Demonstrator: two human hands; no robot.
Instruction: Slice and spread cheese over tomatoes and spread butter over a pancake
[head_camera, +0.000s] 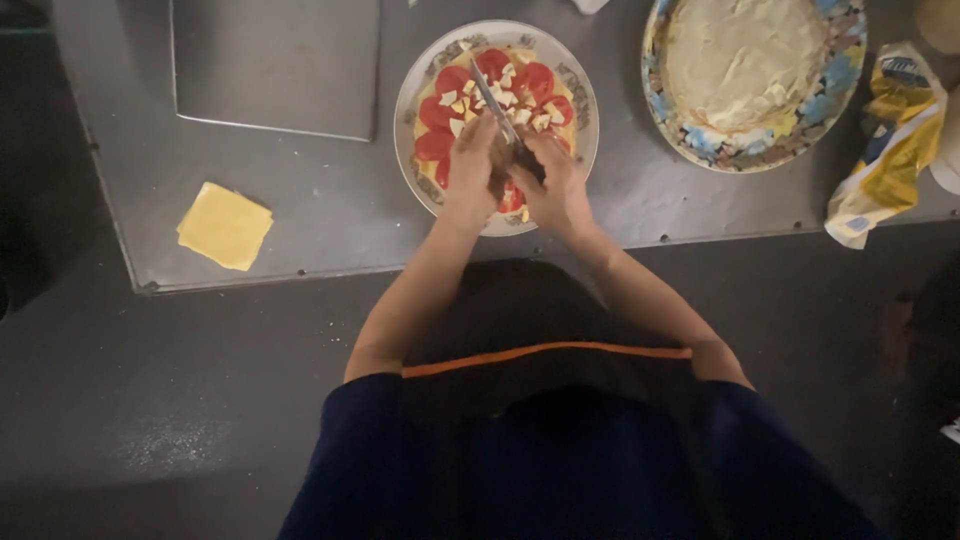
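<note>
Grey metal worktop (330, 210), matte, bottom edge mid-frame. Flat steel tray (275, 65) upper left. Round patterned plate (578, 105) with tomato slices, top centre. Right hand (558, 190) fingers closed round knife (495, 100); left hand (470, 170) curled, contents unclear. Square cheese slice (224, 226) left, bare worktop around it.

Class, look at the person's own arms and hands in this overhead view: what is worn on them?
Both forearms are bare. The left hand and right hand wear no gloves; no ring or watch is discernible. Short dark navy sleeves end near the elbows, and the dark garment carries a thin orange stripe.
</note>
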